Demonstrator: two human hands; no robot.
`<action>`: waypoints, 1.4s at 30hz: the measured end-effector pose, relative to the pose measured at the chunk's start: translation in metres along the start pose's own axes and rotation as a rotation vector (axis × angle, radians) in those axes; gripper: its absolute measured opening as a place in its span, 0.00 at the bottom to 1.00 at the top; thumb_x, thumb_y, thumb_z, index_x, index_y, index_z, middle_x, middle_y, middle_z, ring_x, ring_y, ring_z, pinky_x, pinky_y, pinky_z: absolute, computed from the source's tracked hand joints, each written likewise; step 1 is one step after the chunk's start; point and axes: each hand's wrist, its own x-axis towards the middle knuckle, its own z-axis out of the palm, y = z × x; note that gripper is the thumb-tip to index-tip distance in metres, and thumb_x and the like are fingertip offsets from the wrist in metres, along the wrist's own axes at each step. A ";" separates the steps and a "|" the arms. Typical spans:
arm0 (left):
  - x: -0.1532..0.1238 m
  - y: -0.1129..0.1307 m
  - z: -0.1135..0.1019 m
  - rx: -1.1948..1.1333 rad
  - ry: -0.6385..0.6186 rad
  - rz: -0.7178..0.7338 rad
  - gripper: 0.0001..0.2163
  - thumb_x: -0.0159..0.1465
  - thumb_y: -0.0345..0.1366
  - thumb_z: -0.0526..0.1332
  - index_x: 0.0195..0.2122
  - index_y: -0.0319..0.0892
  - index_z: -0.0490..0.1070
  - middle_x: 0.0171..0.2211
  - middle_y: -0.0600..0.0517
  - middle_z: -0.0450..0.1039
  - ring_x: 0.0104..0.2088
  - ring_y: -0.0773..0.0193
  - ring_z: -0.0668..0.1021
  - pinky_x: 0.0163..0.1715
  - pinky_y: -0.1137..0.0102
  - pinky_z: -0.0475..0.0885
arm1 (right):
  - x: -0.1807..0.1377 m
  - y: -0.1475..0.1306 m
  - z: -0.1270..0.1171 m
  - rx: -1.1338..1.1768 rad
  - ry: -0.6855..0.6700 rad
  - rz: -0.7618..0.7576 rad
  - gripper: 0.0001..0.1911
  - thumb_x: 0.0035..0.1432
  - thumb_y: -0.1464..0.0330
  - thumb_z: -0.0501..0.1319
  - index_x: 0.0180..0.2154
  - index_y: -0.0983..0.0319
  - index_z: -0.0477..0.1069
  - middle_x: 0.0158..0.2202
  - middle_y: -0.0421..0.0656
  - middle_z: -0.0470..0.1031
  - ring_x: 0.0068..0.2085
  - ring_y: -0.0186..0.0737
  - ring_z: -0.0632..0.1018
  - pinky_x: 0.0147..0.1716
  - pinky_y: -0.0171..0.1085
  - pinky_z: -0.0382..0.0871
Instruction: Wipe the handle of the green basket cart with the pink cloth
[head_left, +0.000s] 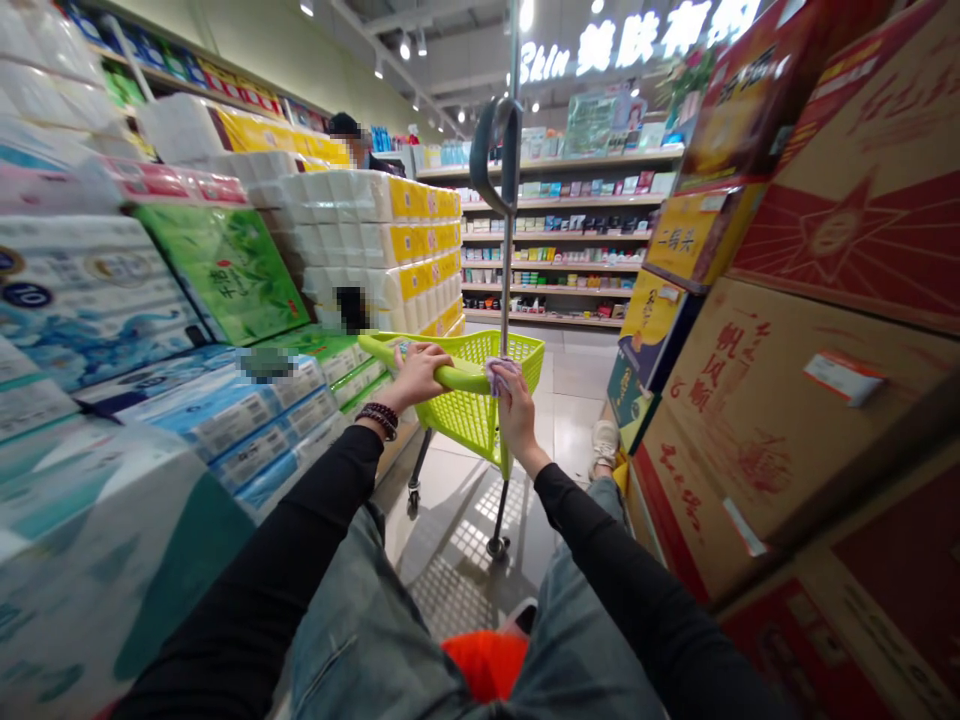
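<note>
A lime-green shopping cart (450, 415) with a perforated basket stands right in front of me. My left hand (420, 374) is closed over its handlebar (466, 381). In my right hand (516, 408) is a crumpled pale purple cloth (501, 372), pressed to the handlebar's right end. A metal pole (507, 270) rises close by that cloth, with a grey loop handle (480, 160) near its top. Part of the cloth is hidden by my right fingers.
Stacked tissue packs (360, 240) line the left side, and cardboard boxes (735, 400) are piled on the right. Shelves of small goods (555, 230) stand at the back. A person in a dark cap (346, 126) is behind the packs. Something orange (486, 662) lies between my legs.
</note>
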 end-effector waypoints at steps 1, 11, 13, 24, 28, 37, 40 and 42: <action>-0.001 0.003 -0.001 -0.002 0.002 -0.009 0.14 0.56 0.39 0.72 0.45 0.52 0.83 0.54 0.48 0.78 0.64 0.36 0.68 0.68 0.29 0.47 | -0.008 -0.001 0.008 -0.021 0.095 0.047 0.26 0.76 0.68 0.44 0.66 0.58 0.69 0.62 0.54 0.75 0.67 0.47 0.72 0.67 0.55 0.68; -0.008 0.003 -0.002 -0.019 0.031 0.005 0.12 0.57 0.40 0.71 0.43 0.52 0.83 0.52 0.48 0.78 0.63 0.37 0.69 0.69 0.29 0.45 | -0.053 -0.017 0.035 -0.201 0.131 0.011 0.32 0.74 0.70 0.43 0.75 0.55 0.58 0.69 0.54 0.67 0.73 0.47 0.64 0.67 0.55 0.69; -0.009 0.002 -0.003 -0.025 0.031 0.016 0.12 0.57 0.39 0.71 0.43 0.52 0.83 0.52 0.48 0.78 0.63 0.37 0.69 0.69 0.30 0.46 | -0.054 0.003 0.035 -0.151 0.196 0.065 0.32 0.74 0.70 0.43 0.75 0.57 0.56 0.69 0.54 0.68 0.73 0.47 0.65 0.67 0.57 0.69; -0.013 0.003 -0.004 -0.049 0.058 0.015 0.13 0.55 0.37 0.70 0.42 0.50 0.83 0.51 0.47 0.80 0.63 0.36 0.69 0.66 0.29 0.48 | -0.039 0.004 0.033 0.204 0.186 0.245 0.29 0.74 0.69 0.46 0.72 0.58 0.63 0.74 0.46 0.61 0.75 0.45 0.60 0.76 0.56 0.51; -0.016 0.000 -0.004 -0.062 0.072 0.046 0.12 0.55 0.36 0.69 0.42 0.49 0.83 0.49 0.47 0.80 0.61 0.37 0.70 0.64 0.30 0.51 | -0.021 0.013 0.019 0.194 0.145 0.270 0.29 0.74 0.65 0.48 0.72 0.60 0.61 0.74 0.48 0.62 0.74 0.47 0.62 0.75 0.55 0.52; -0.017 0.004 -0.003 -0.056 0.061 0.038 0.13 0.55 0.36 0.68 0.42 0.49 0.83 0.50 0.47 0.80 0.63 0.36 0.68 0.65 0.29 0.47 | 0.174 -0.007 -0.002 0.083 0.043 -0.109 0.34 0.76 0.63 0.47 0.78 0.57 0.43 0.77 0.46 0.52 0.78 0.47 0.51 0.76 0.58 0.42; -0.018 0.004 -0.003 -0.050 0.060 0.043 0.13 0.55 0.36 0.68 0.42 0.50 0.83 0.50 0.47 0.80 0.63 0.36 0.69 0.65 0.30 0.48 | 0.205 -0.008 -0.005 0.070 0.015 -0.146 0.34 0.75 0.65 0.47 0.78 0.59 0.43 0.76 0.47 0.54 0.77 0.48 0.53 0.76 0.60 0.42; -0.019 0.003 -0.003 -0.051 0.070 0.047 0.13 0.55 0.36 0.68 0.42 0.50 0.84 0.50 0.47 0.80 0.62 0.36 0.69 0.65 0.31 0.48 | 0.182 -0.005 -0.004 0.068 0.004 -0.094 0.34 0.74 0.66 0.49 0.77 0.59 0.47 0.74 0.48 0.57 0.76 0.49 0.56 0.75 0.60 0.47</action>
